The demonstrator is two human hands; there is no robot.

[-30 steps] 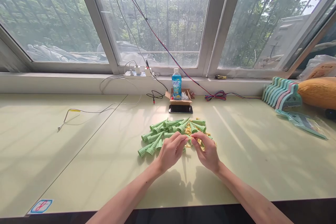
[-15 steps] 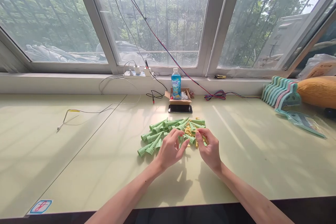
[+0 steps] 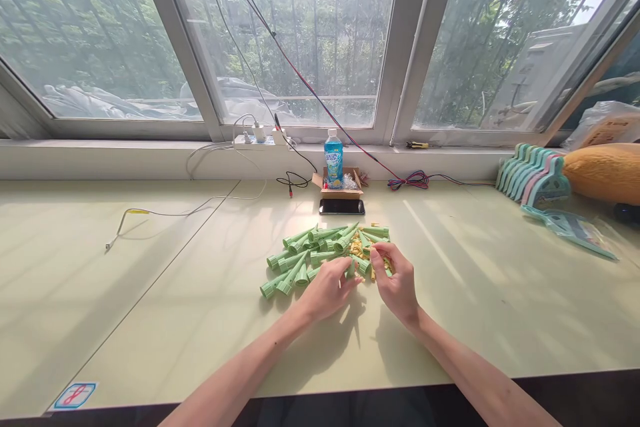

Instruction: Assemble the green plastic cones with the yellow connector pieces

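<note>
Green cones [image 3: 325,257]: heaped on the table [image 3: 200,307]; judged light, stiff, apt to roll; best taken by the ribbed wide end.
Yellow pieces [image 3: 356,247]: right part of heap; small, probably easily dropped.
Left hand [image 3: 326,288]: grip spread at a cone; contact unclear.
Right hand [image 3: 399,283]: fingertips pressed together; contents indiscernible.
Phone [image 3: 342,207]: behind heap.

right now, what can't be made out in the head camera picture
In the head view:
What the bare right hand pinches, if anything: too small to tell.
Whether the bare left hand grips the green plastic cone beside its fingers: the hand itself hides any contact.
Number of small yellow pieces: right hand and other cones cover some.
Far end of the fuzzy orange rounded thing: cut off by the right edge.
</note>
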